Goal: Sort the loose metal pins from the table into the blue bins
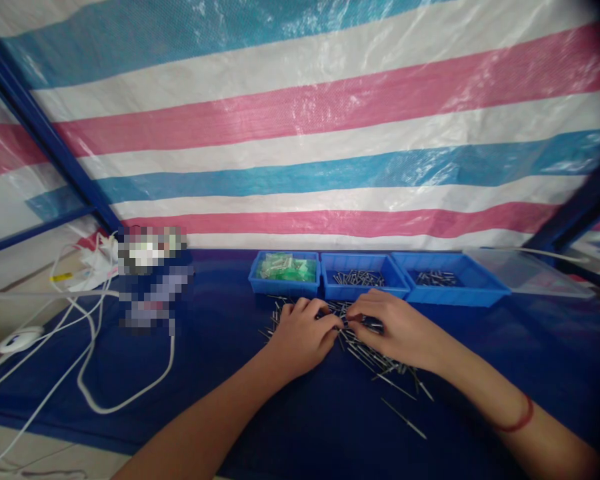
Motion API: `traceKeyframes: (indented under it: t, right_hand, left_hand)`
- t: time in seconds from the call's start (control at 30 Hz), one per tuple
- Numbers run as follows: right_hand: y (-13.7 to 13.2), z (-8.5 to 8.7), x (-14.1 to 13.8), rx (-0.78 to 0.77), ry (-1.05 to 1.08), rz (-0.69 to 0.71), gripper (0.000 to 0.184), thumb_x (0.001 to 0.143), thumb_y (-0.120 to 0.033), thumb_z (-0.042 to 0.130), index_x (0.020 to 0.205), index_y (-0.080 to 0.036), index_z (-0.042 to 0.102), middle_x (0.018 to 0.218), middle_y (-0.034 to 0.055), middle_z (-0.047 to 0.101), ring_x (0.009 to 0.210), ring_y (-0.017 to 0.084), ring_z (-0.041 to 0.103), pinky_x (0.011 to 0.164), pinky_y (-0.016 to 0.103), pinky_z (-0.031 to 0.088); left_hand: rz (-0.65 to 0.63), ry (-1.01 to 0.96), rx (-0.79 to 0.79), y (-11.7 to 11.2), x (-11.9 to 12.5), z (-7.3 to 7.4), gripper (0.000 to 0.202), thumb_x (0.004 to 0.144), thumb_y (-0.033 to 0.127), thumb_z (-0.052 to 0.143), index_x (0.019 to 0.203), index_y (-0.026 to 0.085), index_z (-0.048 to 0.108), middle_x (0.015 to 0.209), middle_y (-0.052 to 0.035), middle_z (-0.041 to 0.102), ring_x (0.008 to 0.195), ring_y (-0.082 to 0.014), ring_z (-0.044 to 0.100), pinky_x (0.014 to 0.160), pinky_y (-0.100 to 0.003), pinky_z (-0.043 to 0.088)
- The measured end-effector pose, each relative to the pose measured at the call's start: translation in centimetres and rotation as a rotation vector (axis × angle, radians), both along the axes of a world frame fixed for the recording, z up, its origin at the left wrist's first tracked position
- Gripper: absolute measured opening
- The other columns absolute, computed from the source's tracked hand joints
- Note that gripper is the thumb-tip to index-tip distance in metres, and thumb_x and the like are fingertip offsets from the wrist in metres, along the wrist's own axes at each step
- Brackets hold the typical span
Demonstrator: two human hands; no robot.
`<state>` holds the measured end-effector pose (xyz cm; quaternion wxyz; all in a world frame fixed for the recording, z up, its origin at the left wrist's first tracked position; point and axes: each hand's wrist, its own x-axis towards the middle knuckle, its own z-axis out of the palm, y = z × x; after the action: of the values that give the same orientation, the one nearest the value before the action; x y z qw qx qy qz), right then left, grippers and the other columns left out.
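Observation:
A loose pile of thin metal rods [373,359] lies on the dark blue tabletop, partly hidden under both hands. My left hand [300,339] rests over the left side of the pile, thumb and index finger pinched at a small dark piece too small to name. Just opposite, the fingertips of my right hand [393,327] close on the same spot. Dark, shiny slim pieces [373,324] show inside the curl of my right hand. One single rod [404,419] lies apart, nearer to me.
Behind the pile stand three blue bins: one with green-and-clear packets [287,268], two with short metal pieces [359,279] [435,279]. A clear plastic lid [535,273] lies at right. White cables [87,373] loop across the left side. A striped sheet [305,120] hangs behind.

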<state>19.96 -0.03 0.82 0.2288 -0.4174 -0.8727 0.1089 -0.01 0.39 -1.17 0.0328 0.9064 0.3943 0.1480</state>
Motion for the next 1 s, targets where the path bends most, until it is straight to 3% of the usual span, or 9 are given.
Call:
traceKeyframes:
  t: [0.3, 0.57, 0.8, 1.0]
  right_hand:
    - [0.2, -0.8, -0.1, 0.007, -0.004, 0.04, 0.014, 0.081, -0.015, 0.051, 0.079, -0.019, 0.064, 0.074, 0.0041, 0.065, 0.073, 0.018, 0.057, 0.07, 0.032, 0.043]
    - [0.1, -1.0, -0.5, -0.023, 0.042, 0.014, 0.011, 0.087, -0.025, 0.053, 0.09, -0.02, 0.063, 0.081, 0.0035, 0.064, 0.077, 0.018, 0.057, 0.071, 0.031, 0.043]
    - [0.0, -0.9, -0.8, -0.023, 0.215, -0.074, 0.015, 0.09, -0.027, 0.049, 0.085, -0.02, 0.062, 0.084, 0.003, 0.066, 0.079, 0.017, 0.059, 0.074, 0.03, 0.043]
    - [-0.1, -0.8, -1.1, -0.122, 0.322, -0.1, 0.019, 0.09, -0.03, 0.047, 0.086, -0.02, 0.062, 0.079, 0.0014, 0.065, 0.07, 0.014, 0.058, 0.065, 0.027, 0.043]
  left_hand:
    - [0.036, -0.036, -0.037, 0.2, -0.2, -0.4, 0.015, 0.091, 0.034, 0.048, 0.095, 0.024, 0.058, 0.106, -0.0017, 0.057, 0.099, -0.0214, 0.048, 0.081, -0.036, 0.037]
    - [0.028, -0.177, -0.055, 0.7, 0.0, -0.2, 0.014, 0.092, 0.032, 0.049, 0.096, 0.025, 0.06, 0.101, 0.0006, 0.063, 0.097, -0.0195, 0.052, 0.081, -0.033, 0.036]
    - [0.047, -0.456, -0.14, 0.9, 0.2, -0.2, 0.015, 0.09, 0.027, 0.051, 0.096, 0.021, 0.064, 0.094, -0.0015, 0.067, 0.089, -0.0166, 0.058, 0.08, -0.028, 0.041]
    - [0.109, -0.703, -0.296, 0.8, 0.4, -0.1, 0.016, 0.087, 0.029, 0.054, 0.09, 0.018, 0.065, 0.086, -0.0011, 0.068, 0.077, -0.0138, 0.061, 0.072, -0.024, 0.044]
